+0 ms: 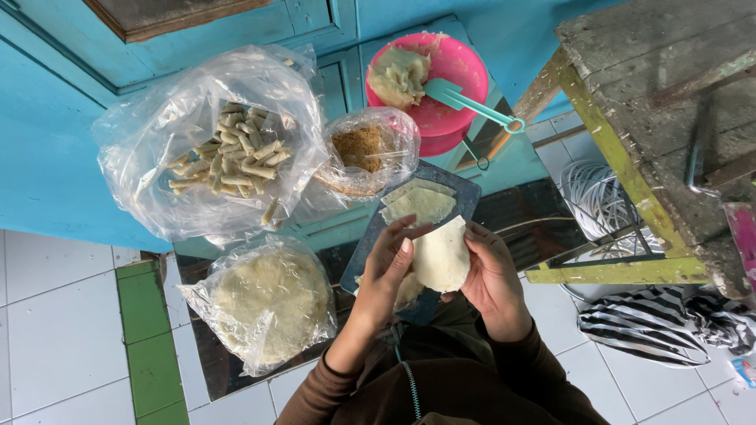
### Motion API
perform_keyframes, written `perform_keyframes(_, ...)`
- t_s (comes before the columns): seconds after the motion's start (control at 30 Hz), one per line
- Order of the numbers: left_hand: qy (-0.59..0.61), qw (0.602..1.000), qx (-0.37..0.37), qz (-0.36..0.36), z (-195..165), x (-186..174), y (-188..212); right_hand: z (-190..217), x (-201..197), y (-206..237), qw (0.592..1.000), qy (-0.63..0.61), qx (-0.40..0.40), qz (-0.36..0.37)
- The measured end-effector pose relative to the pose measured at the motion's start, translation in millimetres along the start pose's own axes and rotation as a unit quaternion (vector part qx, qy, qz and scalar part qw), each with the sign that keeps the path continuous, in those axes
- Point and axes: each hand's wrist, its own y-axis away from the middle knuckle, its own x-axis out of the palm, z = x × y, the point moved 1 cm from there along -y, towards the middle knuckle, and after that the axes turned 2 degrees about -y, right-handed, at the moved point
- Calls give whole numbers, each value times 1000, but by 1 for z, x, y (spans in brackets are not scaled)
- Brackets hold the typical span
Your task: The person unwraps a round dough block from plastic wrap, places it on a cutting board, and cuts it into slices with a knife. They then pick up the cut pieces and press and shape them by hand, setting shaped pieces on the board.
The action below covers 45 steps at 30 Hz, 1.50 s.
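Both hands work over the near edge of a dark rectangular tray (465, 197), with open white floor tiles (63, 315) to the left. The left hand (386, 271) and right hand (492, 279), fingers curled partway, pinch a thin pale pastry sheet (441, 256) between them. Beyond the hands sits a pink plastic bowl of filling (453, 86); left of them, a clear bag of rolled pastries (213, 145).

Dark low table (206, 356): 3 plastic bags (206, 142), dark tray (465, 198), pink bowl (453, 86).
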Motion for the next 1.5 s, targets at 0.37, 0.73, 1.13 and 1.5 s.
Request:
perform_keyframes(0.37,-29,998,60,-12,16,-14,12,4,29,-8,885,331,-303,-125)
perform_keyframes(0.73,-2,990,138,-31,2,-1,19,-1,51,17,802,560,-205,32)
perform_keyframes(1.13,-294,922,247,-52,-7,10,33,-6,41,14,844,503,-185,1)
perform_keyframes(1.5,-377,873,298,-81,-4,8,31,-19,37,8,837,510,-198,6)
